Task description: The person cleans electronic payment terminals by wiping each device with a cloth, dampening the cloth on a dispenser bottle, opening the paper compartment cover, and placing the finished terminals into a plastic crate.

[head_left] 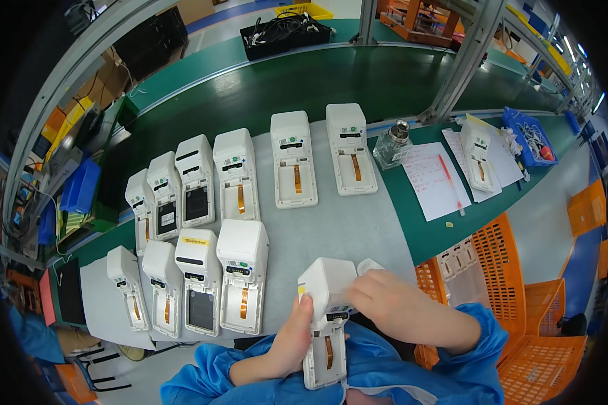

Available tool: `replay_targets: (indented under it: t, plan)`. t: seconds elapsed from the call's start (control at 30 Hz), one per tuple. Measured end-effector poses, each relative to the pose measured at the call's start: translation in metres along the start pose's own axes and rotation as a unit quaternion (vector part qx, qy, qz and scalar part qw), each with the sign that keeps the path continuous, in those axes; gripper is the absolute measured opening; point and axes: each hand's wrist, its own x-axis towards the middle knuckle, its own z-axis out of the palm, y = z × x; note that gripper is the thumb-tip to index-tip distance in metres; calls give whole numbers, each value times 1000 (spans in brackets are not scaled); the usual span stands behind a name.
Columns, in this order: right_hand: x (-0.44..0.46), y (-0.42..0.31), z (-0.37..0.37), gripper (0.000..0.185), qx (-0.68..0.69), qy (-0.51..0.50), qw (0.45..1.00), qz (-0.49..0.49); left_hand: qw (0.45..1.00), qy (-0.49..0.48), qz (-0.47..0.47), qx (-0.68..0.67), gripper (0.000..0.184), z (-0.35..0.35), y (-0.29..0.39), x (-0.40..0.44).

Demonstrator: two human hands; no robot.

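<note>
A white handheld device (325, 290) is tilted near the front edge of the grey mat, its open compartment with an orange ribbon facing up. My left hand (294, 341) grips its left side, thumb along the edge. My right hand (392, 304) is at the upper right side of the device, fingers curled and partly blurred. A small white piece (369, 266) shows at the fingers of my right hand; whether they hold it is unclear. Several similar white devices stand in two rows on the grey mat (378, 229), one of them (243, 277) nearest my left hand.
A glass bottle (392, 145), written sheets (429, 179) with a red pen (450, 181), another device (478, 158) and a blue basket (528, 138) are at the right. Orange crates (500, 270) stand below the table's right edge. Metal posts (463, 64) rise behind.
</note>
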Motion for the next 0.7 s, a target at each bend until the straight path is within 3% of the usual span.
replay_targets:
  t: [0.03, 0.13, 0.23, 0.43, 0.7]
  plan:
    - [-3, 2, -3, 29, -22, -37, 999, 15, 1000, -2, 3, 0, 58, 1, 1, 0]
    - [-8, 2, -11, 23, -58, 51, 995, 59, 1000, -2, 9, 4, 59, 4, 2, 1]
    - [0, 1, 11, 17, 115, 193, 973, 48, 1000, 14, 13, 24, 61, 5, 1, -1]
    - [17, -6, 45, 16, 175, 262, 948, 51, 998, 17, 28, 57, 57, 7, 2, -3]
    - [-10, 4, 60, 21, 117, 275, 953, 59, 997, 12, 27, 71, 57, 6, -1, -2]
